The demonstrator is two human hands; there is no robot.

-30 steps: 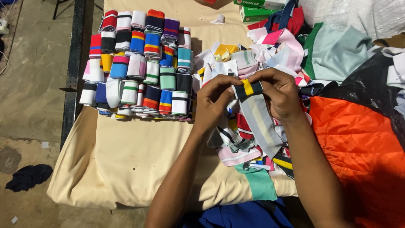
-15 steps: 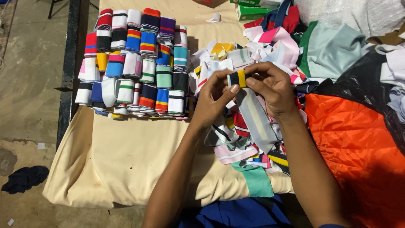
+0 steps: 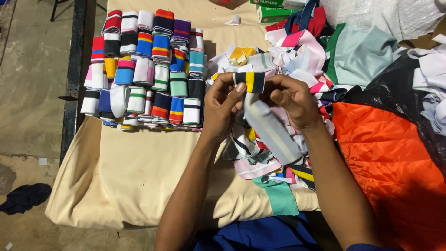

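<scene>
Both my hands hold one striped knit band [image 3: 272, 128], grey with dark and yellow stripes, over a loose heap of fabric strips [image 3: 265, 158]. My left hand [image 3: 223, 104] pinches the rolled top end of the band. My right hand [image 3: 290, 100] grips the same rolled end from the other side. The band's free length hangs down between my forearms. To the left lie several rows of rolled striped bands [image 3: 148, 69] set close together on the cream cloth [image 3: 139, 176].
An orange quilted fabric [image 3: 385, 162] and a black plastic sheet [image 3: 390, 93] lie at the right. A pale green cloth [image 3: 362, 51] and green boxes [image 3: 278, 7] sit at the back. The table's dark metal edge [image 3: 74, 69] runs along the left, concrete floor beyond.
My hands have lifted and rolled the band's top end into a small roll, and the hanging length has shortened. The camera view shifted slightly.
</scene>
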